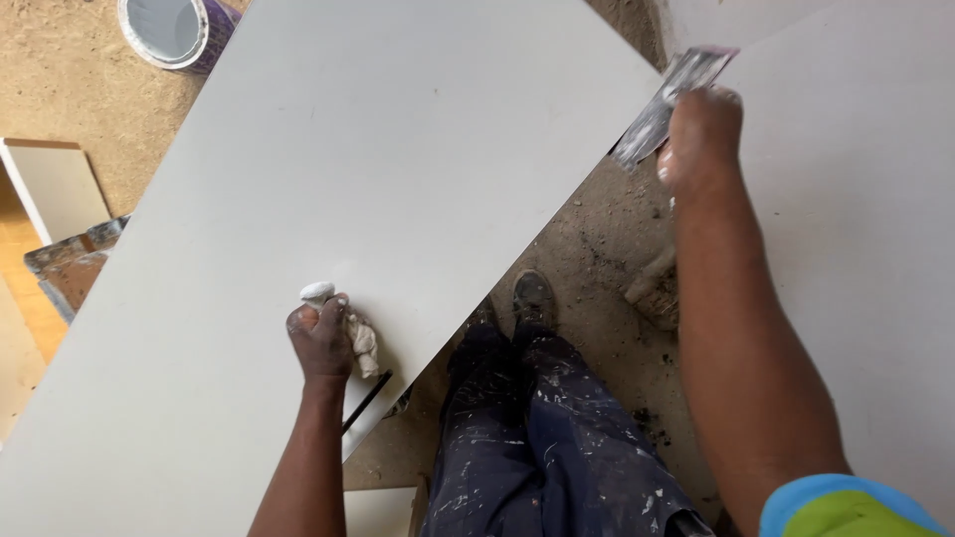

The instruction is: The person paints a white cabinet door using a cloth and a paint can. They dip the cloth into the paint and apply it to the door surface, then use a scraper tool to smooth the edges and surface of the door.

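Left hand (pixel 320 338), low and left of centre in the frame, is closed in a fist around a crumpled whitish rag (pixel 360 341); we note the rag bulging out above the knuckles and trailing down to the right of the fist, pale grey-white, stained, bunched rather than folded. Fist and rag rest on a large white panel (pixel 328 169) that runs diagonally from lower left to upper centre; its surface reads flat, matte and even, with a straight lower-right edge. A thin dark rod (pixel 367 401) shows just below the rag at that edge. Right hand (pixel 701 134), upper right of the frame, grips the handle of a broad putty knife (pixel 665 104); the metal blade is smeared with white filler and angles up toward the top edge, lying over the gap between the panel and a second white board (pixel 865 249) at right. Between the boards we see paint-spattered dark trousers (pixel 557 438) and a shoe (pixel 534 296) on dirty ground. A paint tin (pixel 179 30) sits at upper left.
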